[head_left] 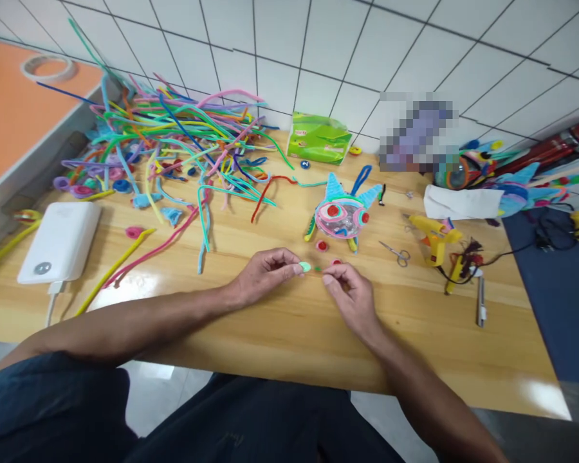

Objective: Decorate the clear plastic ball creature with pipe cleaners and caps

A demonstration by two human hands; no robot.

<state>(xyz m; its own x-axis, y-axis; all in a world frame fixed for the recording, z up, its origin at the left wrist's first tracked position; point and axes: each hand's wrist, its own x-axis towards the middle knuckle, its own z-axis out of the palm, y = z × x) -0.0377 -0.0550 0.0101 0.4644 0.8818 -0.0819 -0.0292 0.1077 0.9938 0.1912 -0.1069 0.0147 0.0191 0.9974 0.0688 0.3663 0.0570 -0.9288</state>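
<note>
My left hand (270,273) pinches a small light green disc (305,266) between thumb and fingertips over the wooden table (280,334). Just to its right, my right hand (350,292) has its thumb and fingers drawn together near a tiny dark green piece (317,269); whether it grips that piece is too small to tell. A red coil (336,262) lies partly behind the right fingers, and another red coil (322,245) sits farther back. Beyond them is a pipe-cleaner figure (340,218) with blue pointed ears and red-centred eyes.
Pipe cleaners (174,135) are heaped at the back left, near a white power bank (60,243). A green tissue pack (320,138) stands by the wall. Right of centre lie small scissors (401,258), a yellow glue gun (434,238) and a cutter knife (481,302).
</note>
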